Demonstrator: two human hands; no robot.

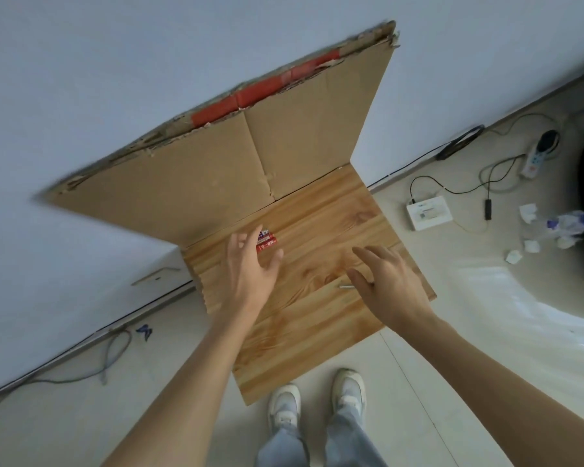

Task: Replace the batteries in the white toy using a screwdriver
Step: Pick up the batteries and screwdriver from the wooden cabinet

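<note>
Red batteries (267,243) lie on the small wooden table (317,325) near its back edge. My left hand (250,264) hovers just over them with fingers spread and relaxed, partly covering them. My right hand (388,281) is spread open over the right part of the table. The thin metal tip of a screwdriver (345,286) pokes out from under its thumb; the rest of the tool is hidden by the hand. No white toy shows in the head view.
A flattened cardboard sheet (233,170) leans on the wall behind the table. On the floor to the right lie a white box (428,213), cables, a power strip (538,155) and plastic bottles (566,227). My shoes (317,399) stand at the table's front edge.
</note>
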